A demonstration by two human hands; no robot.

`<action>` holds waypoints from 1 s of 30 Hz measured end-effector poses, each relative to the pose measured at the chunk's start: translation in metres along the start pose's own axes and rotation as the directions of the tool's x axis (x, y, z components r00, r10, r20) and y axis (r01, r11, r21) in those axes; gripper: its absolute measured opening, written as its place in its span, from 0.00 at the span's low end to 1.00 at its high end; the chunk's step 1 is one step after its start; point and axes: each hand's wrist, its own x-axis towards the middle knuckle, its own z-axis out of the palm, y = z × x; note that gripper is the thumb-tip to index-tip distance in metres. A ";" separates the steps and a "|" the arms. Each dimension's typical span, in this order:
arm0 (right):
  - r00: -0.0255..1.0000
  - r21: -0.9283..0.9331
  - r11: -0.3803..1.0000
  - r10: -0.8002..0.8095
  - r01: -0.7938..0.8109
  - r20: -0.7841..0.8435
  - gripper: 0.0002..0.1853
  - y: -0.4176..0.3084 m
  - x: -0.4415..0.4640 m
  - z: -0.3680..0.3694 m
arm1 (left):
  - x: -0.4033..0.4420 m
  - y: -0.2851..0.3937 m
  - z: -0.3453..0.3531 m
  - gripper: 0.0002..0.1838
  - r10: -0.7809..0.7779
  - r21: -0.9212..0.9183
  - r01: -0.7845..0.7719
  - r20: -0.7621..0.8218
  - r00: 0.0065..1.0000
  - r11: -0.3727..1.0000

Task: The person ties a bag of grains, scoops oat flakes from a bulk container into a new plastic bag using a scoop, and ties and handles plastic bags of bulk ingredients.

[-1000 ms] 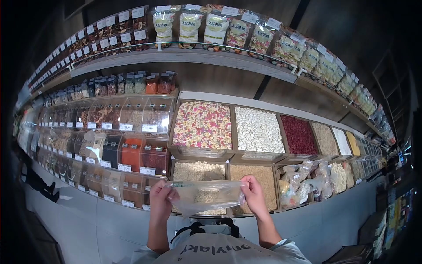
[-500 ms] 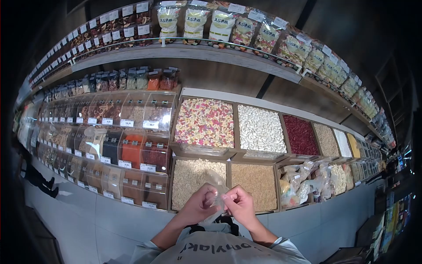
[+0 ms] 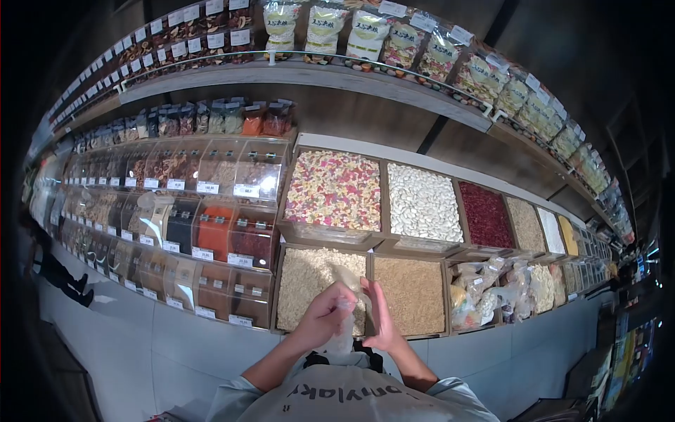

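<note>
A clear plastic bag (image 3: 342, 339) is bunched up in my left hand (image 3: 325, 314), whose fingers are closed round it in front of my chest. Just to the right, my right hand (image 3: 380, 317) stands upright with its fingers stretched out, beside the bag. Both hands are over the near edge of a bin of pale flakes (image 3: 309, 278). To the right of that bin is one of light brown grain (image 3: 409, 288).
Behind are bins of colourful pieces (image 3: 332, 188), white beans (image 3: 425, 202) and dark red beans (image 3: 485, 212). Clear dispensers (image 3: 216, 227) line the left, and filled bags (image 3: 481, 290) lie at the right. A shelf (image 3: 394, 92) runs above. A person's legs (image 3: 62, 276) show far left.
The bag, earlier stretched flat between both hands, is now gathered in my left hand. My right hand has come off it and its fingers have straightened. The view has shifted slightly.
</note>
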 end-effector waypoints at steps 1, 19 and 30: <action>0.986 -0.128 0.989 0.088 -0.070 0.141 0.60 0.006 -0.010 -0.001 | 0.000 0.004 0.003 0.05 -0.001 0.001 0.001 -0.007 1.000 1.000; 0.750 0.252 0.765 0.639 -0.593 -0.172 0.16 0.049 -0.040 0.032 | 0.022 0.021 -0.035 0.38 0.470 -0.116 -0.525 -0.314 0.825 0.843; 0.796 -0.111 0.801 0.598 -0.588 0.091 0.14 0.037 -0.022 0.015 | 0.012 -0.060 -0.001 0.32 -0.007 0.288 0.025 -0.062 0.998 0.957</action>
